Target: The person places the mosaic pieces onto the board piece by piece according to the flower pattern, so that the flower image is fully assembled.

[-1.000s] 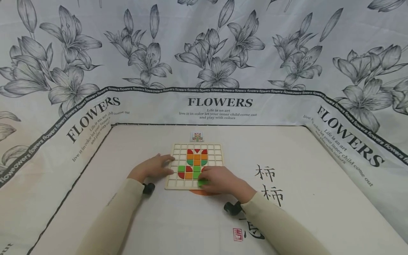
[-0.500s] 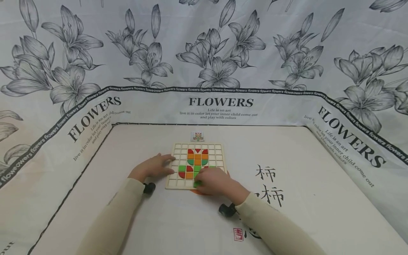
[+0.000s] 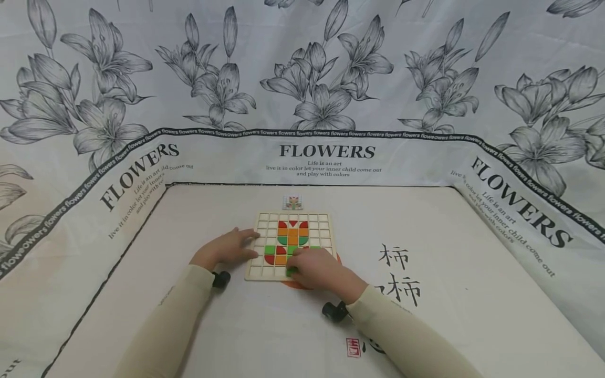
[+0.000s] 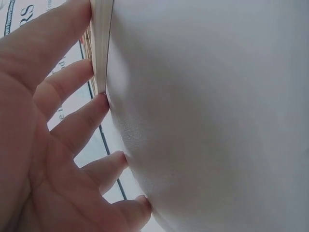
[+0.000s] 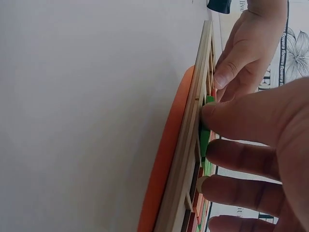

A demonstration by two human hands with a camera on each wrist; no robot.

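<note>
A wooden grid board (image 3: 257, 271) lies on the table with red, orange and green tiles set in its cells. My left hand (image 3: 222, 248) rests at the board's left edge. In the left wrist view, its fingers (image 4: 77, 128) are spread, and the thumb touches the board's side. My right hand (image 3: 320, 269) is over the board's lower right part. Between thumb and forefinger it pinches a green tile (image 5: 204, 140) at the row nearest me. Some right-hand cells are hidden under that hand.
Just beyond the board lies a small pattern card (image 3: 292, 202). An orange shape (image 3: 295, 285) shows from under the board's near edge. Black writing (image 3: 405, 289) and a red stamp (image 3: 353, 347) mark the cloth at right. Flower-printed fabric (image 3: 326, 105) surrounds the table.
My right hand has shifted slightly left with the green tile, which is now lower in the bottom row. A green tile at the board's right side has come into sight. The left hand stays put.
</note>
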